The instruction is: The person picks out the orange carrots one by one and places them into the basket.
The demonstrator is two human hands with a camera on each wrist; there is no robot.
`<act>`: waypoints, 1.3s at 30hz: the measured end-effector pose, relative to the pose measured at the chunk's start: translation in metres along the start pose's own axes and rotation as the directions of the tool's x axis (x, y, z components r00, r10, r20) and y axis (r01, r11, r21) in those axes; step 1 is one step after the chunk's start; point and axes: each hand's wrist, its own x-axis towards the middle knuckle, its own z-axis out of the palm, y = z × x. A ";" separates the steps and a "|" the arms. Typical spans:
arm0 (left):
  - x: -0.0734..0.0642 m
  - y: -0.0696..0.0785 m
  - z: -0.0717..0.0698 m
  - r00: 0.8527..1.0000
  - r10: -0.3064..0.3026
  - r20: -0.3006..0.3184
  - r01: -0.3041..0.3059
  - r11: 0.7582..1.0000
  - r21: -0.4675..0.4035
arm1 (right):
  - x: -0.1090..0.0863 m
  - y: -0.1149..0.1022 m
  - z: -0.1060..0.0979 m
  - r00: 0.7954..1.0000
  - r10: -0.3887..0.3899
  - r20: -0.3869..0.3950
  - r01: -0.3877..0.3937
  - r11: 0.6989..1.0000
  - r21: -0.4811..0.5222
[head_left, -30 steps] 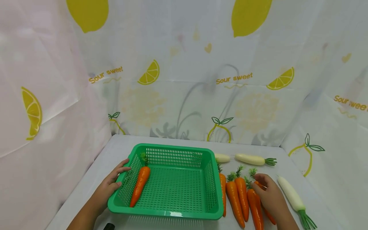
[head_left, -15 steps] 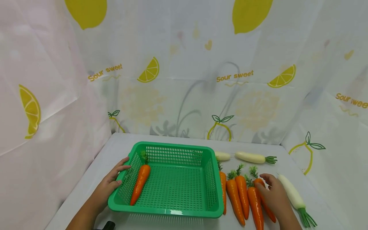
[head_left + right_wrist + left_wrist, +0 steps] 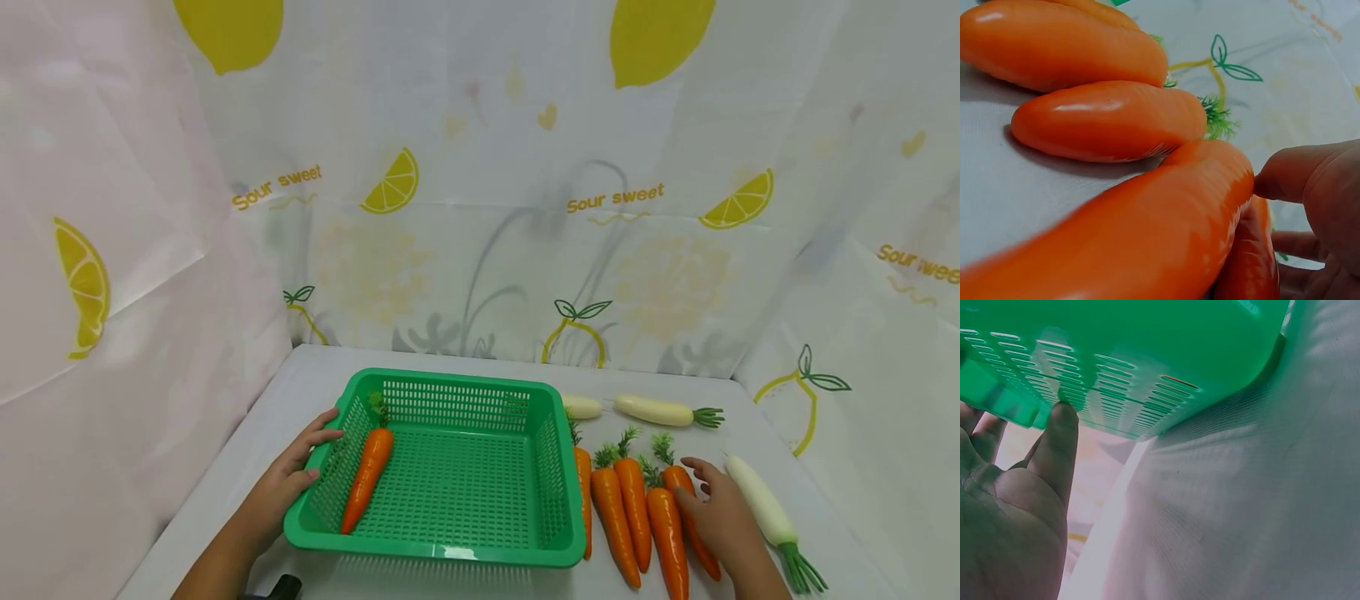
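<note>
A green plastic basket (image 3: 450, 557) stands in the middle of the table, with one carrot (image 3: 367, 479) along its left side. My left hand (image 3: 281, 483) grips its left rim, fingers over the edge; in the left wrist view the thumb (image 3: 1054, 456) presses the slotted outer wall. My right hand (image 3: 720, 512) is loosely curved beside the rightmost carrot (image 3: 697, 533) and pinches nothing. In the right wrist view its thumb (image 3: 1288, 172) is right at the thick end of a nearer carrot (image 3: 1147, 231), and its fingers lie behind the rightmost one.
Several more carrots (image 3: 615, 525) with green tops lie in a row right of the basket. White radishes lie behind them (image 3: 652, 410) and at the far right (image 3: 765, 500). A printed cloth wall (image 3: 480, 275) encloses the white table (image 3: 330, 362). A black object (image 3: 285, 587) shows at the front edge.
My right hand has drawn back slightly to the right from the carrot tops, uncovering more of the rightmost carrot. The left hand keeps its place on the basket.
</note>
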 end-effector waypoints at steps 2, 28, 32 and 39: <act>0.000 0.000 0.000 1.000 -0.008 0.001 0.008 1.000 0.000 | 0.001 0.002 0.000 1.000 0.000 0.016 0.000 1.000 0.003; -0.001 0.002 -0.001 0.999 -0.041 -0.019 0.041 0.999 0.001 | 0.006 0.017 0.001 0.993 0.004 0.121 -0.012 0.998 0.063; -0.003 0.000 -0.001 1.000 -0.028 -0.014 0.027 0.999 -0.016 | 0.006 0.017 0.001 0.992 0.002 0.126 -0.013 0.996 0.089; 0.001 0.000 0.000 0.999 -0.048 -0.012 0.048 0.999 -0.018 | 0.005 0.021 0.001 0.992 0.025 0.122 -0.033 0.998 0.062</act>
